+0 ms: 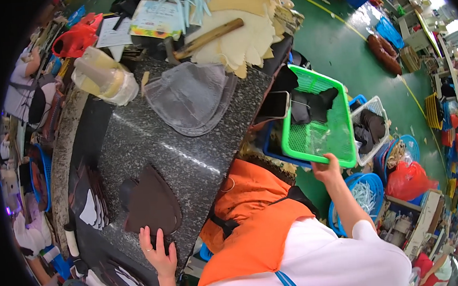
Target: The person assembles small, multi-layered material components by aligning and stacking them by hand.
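Observation:
My left hand [159,252] lies with its fingers apart at the near edge of a stack of dark brown, shield-shaped pieces [152,202] on the speckled stone tabletop [133,139]. The fingertips overlap the stack's lower edge; whether they press on it I cannot tell. To my right, my right hand [326,169] grips the near rim of a bright green plastic basket [347,134], thumb and fingers around the edge. Several black pieces [314,105] lie inside its far part. A phone-like flat object [274,106] is at the basket's left side.
Clear plastic sheets [188,98], a hammer [208,38] and cream cut pieces [232,42] lie farther up the table. A plastic-wrapped container [105,77] stands far left. More cut pieces [92,203] sit left. Blue [356,200] and white baskets [371,127] stand at right.

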Demonstrator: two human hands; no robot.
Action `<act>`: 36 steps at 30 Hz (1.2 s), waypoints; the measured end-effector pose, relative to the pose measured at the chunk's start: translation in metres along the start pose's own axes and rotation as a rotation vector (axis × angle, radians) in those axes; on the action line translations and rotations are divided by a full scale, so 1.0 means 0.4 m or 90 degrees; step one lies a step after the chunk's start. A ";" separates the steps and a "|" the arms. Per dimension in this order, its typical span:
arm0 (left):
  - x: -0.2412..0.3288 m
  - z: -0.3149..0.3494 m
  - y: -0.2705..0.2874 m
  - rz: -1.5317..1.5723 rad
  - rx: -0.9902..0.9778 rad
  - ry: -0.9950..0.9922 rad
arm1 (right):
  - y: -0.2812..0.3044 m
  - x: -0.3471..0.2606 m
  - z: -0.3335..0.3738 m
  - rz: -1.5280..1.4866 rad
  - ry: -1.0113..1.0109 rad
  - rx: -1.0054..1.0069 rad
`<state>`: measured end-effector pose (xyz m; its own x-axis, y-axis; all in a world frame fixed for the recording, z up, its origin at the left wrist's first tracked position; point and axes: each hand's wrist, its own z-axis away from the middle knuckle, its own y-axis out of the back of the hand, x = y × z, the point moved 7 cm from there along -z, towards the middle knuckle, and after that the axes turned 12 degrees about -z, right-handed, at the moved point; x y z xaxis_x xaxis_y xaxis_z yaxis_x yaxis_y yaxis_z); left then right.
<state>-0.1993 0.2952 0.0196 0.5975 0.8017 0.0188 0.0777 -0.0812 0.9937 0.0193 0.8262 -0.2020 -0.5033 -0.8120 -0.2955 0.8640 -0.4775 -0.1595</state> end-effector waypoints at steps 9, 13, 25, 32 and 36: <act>-0.024 -0.003 0.034 0.076 0.059 0.034 | -0.365 -0.515 0.246 0.015 0.437 -0.442; -0.029 0.004 0.042 0.089 0.061 0.048 | -0.682 -0.589 0.517 0.082 0.443 -0.671; -0.032 0.009 0.053 0.077 0.094 0.081 | -1.391 0.136 0.777 0.413 0.156 -0.832; -0.027 0.014 0.055 0.085 0.090 0.089 | -1.472 0.201 0.651 0.604 0.488 -0.647; -0.027 0.010 0.039 0.094 0.058 0.089 | -1.429 0.159 0.651 0.542 0.511 -0.762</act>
<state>-0.2012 0.2830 0.0343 0.4920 0.8509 0.1842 0.0736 -0.2515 0.9650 -0.5094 0.9601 0.1157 -0.1113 -0.1410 -0.9837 0.5796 0.7949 -0.1795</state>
